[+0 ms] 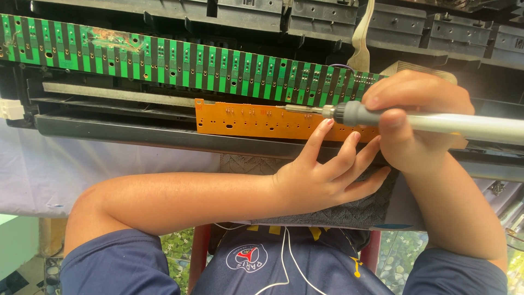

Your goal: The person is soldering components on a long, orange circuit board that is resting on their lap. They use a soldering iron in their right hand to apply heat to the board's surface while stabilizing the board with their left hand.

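My right hand grips a grey soldering iron, its metal tip lying on the top edge of an orange circuit board. My left hand rests on a grey towel, fingers spread, with the fingertips touching the orange board's lower right edge. The orange board leans against the black frame of an opened electronic keyboard. A long green circuit board with black contact strips runs above it.
A flat white ribbon cable rises from the green board's right end. Black plastic key parts fill the back. A pale cloth covers the table. White earphone wires hang over my dark blue shirt.
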